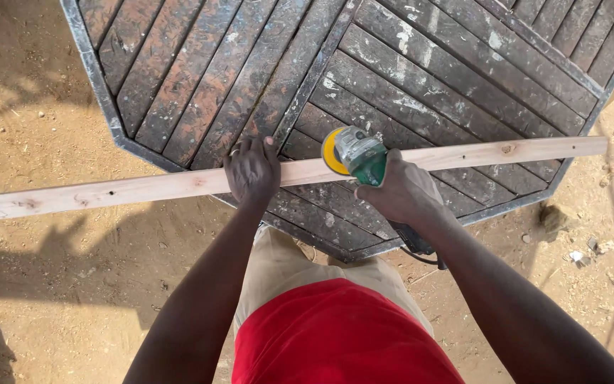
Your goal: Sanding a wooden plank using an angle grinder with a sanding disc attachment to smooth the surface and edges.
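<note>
Seen from above, the person wears a bright red shirt (342, 334) and beige trousers (278, 267). Both forearms are bare, without sleeves, gloves or a watch.
</note>
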